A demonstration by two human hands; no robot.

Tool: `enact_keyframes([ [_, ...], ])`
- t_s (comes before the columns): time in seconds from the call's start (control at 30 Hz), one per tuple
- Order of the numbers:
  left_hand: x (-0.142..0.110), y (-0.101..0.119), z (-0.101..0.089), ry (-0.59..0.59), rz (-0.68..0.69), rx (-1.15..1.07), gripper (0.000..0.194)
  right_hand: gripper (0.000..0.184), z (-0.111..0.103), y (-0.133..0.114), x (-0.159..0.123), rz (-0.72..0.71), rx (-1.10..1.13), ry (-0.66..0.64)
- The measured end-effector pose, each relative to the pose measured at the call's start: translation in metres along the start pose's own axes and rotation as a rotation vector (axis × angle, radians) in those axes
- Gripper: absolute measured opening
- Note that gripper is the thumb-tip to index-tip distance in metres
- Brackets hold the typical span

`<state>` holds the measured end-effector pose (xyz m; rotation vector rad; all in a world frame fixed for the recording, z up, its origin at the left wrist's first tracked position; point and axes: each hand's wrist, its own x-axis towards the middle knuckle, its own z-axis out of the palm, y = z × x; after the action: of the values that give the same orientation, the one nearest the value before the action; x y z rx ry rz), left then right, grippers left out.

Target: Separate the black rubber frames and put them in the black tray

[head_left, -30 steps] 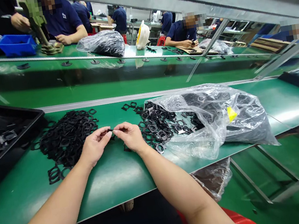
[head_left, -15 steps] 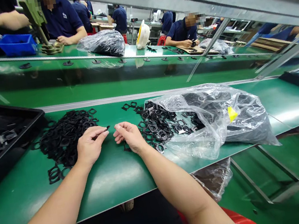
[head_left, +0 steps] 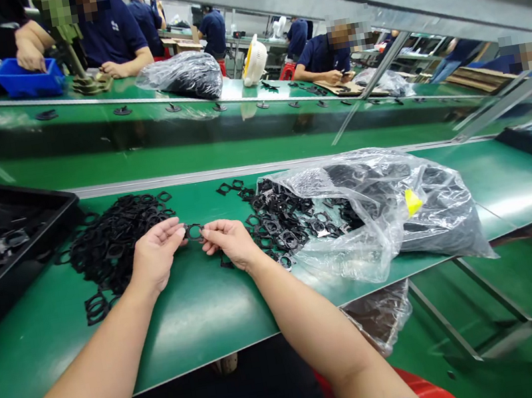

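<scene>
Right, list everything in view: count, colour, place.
loose ring parts: many, black, heap left of the hands
plastic tray: one, black, near bench's left end, holding similar parts
plastic bag: one, clear, right of the hands, black parts inside and spilling out
tag: one, yellow, on the bag
bench top: one, green, under all these
crate: one, blue, far bench
co-workers: several, navy shirts, along the far bench
held ring: one, black, between the fingertips
left hand: one, holding the ring's left side
right hand: one, holding its right side
</scene>
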<state>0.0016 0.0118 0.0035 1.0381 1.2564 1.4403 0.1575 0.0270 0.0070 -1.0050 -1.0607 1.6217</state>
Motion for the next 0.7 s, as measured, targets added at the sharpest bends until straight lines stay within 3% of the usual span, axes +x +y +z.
enact_keyframes([
  [0.1,0.0027,0.0020,-0.0014,-0.045,-0.128,-0.075,0.053,0.030,-0.0008,0.0024,0.0012,-0.009,-0.013,0.043],
  [0.4,-0.0006,0.0097,-0.0020,-0.125,-0.213,-0.143,0.062,0.031,-0.0084,-0.0005,0.0035,0.014,0.010,-0.018],
  [0.7,0.0016,0.0062,-0.0042,-0.121,-0.186,-0.154,0.058,0.028,-0.0075,-0.0014,0.0042,-0.006,-0.033,0.031],
])
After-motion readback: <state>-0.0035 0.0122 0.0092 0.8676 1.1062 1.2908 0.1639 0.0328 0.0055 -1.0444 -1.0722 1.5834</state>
